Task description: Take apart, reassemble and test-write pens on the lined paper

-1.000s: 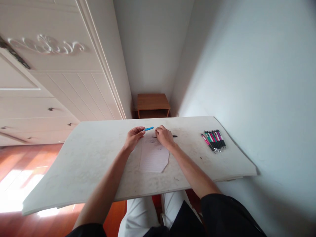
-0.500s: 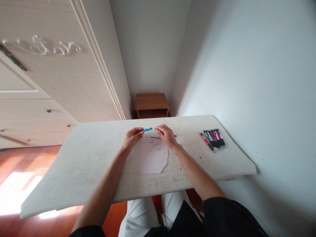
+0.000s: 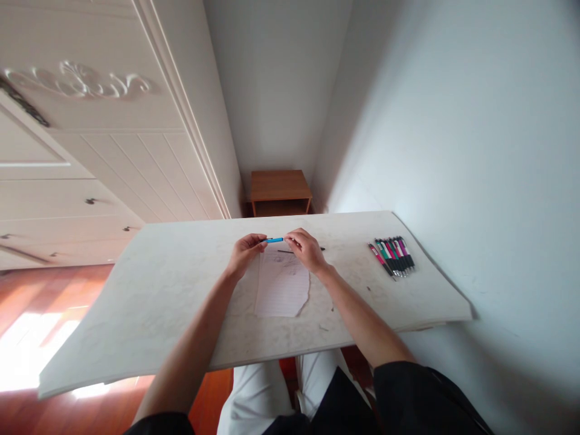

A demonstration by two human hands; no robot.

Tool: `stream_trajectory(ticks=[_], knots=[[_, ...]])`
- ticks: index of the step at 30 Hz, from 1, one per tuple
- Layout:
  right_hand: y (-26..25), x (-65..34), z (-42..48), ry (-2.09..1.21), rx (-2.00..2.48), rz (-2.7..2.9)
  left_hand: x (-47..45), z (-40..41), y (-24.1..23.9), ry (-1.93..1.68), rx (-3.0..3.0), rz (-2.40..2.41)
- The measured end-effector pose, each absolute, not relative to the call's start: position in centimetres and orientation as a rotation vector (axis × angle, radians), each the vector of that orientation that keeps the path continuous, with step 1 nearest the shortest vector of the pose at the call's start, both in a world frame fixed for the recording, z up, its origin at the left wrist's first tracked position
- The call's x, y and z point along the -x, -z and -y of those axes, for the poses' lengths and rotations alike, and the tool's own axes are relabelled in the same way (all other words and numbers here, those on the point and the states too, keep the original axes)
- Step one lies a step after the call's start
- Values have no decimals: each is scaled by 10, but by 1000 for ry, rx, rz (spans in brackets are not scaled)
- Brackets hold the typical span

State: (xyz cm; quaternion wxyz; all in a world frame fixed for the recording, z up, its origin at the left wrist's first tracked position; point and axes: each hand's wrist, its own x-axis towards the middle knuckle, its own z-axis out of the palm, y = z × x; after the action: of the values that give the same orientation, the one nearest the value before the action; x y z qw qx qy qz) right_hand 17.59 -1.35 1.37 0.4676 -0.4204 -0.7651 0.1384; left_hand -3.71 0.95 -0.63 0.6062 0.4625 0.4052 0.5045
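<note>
A white table [image 3: 158, 302] stands in a thin room, with a white wardrobe [image 3: 113, 151] on one side and a small brown shelf [image 3: 280, 184] at the back. The left hand [image 3: 244, 254] pinches one end of a blue pen [image 3: 274, 240], and the right hand [image 3: 308, 251] pinches the other end. The pen is held just above the top of a lined paper [image 3: 281, 287]. The dark scribbles there are too small to read. A row of pens [image 3: 392, 255] lies well apart, to the right.

The blue pen [image 3: 274, 240] looks like shiny plastic. The paper [image 3: 281, 287] is thin, lined and matt, with a rough torn edge. The table [image 3: 158, 290] is white, matt and smudgy. The pens [image 3: 392, 254] at 3 o'clock are glossy plastic. The floor [image 3: 40, 290] at 8 o'clock is shiny red wood.
</note>
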Motion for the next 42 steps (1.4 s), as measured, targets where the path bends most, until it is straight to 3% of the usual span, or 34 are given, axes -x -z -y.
stream_trajectory(ticks=[20, 42], knots=[[-15, -173, 16, -326, 964, 1866, 37, -9, 5, -1156, -1103, -968], [-10, -173, 14, -555, 971, 1780, 37, -7, 1, -1143, -1080, -925]])
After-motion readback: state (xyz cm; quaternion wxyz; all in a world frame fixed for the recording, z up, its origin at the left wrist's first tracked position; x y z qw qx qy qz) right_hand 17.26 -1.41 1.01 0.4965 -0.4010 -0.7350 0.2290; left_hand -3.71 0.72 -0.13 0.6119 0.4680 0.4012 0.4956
